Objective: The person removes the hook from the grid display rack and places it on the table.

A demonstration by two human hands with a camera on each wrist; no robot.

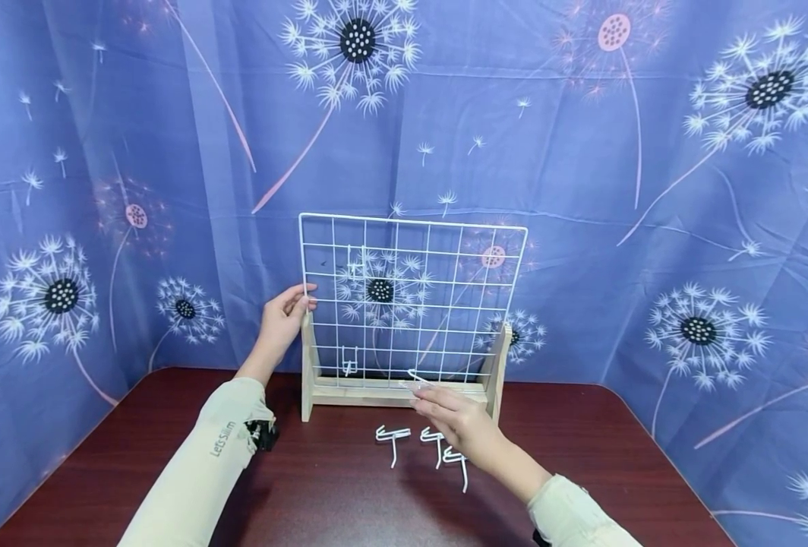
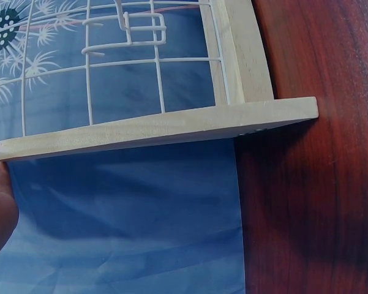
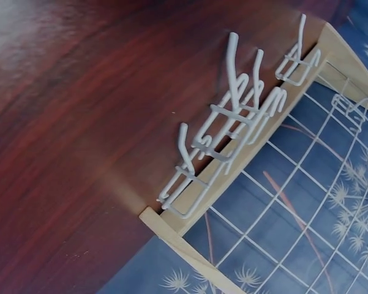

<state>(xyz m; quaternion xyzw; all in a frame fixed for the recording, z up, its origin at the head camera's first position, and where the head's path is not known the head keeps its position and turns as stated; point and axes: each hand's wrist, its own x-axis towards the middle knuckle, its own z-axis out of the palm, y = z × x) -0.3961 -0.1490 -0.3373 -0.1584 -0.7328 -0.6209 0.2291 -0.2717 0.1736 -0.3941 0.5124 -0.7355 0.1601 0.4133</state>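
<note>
Left hand: pinching the grid's left edge wire, right by the top of the stand's left post.
Right hand: grasping a hook at its fingertips, before the low rows of the grid; no fingers show in the right wrist view.
Held hook: one end pokes up past the fingertips; cannot tell whether it touches the wires.
Grid: white wire, upright in the wooden stand, toward the far side of the surface.
Hung hooks: upper hook and lower hook, both on the grid's left part, one above the other.
Loose hooks: three, on the surface in front of the stand; the two nearer the right hand partly hidden by it.
Curtain: dandelion print, behind.
Tipping risk: a hard push by the right hand could rock the grid or slide the stand, more so if the left pinch slackens.
Slip risk: fingertip-only hold; the hook could twist or drop if it snags a wire.
Knock risk: right hand and wrist low over the loose hooks; a careless sweep might scatter them.
</note>
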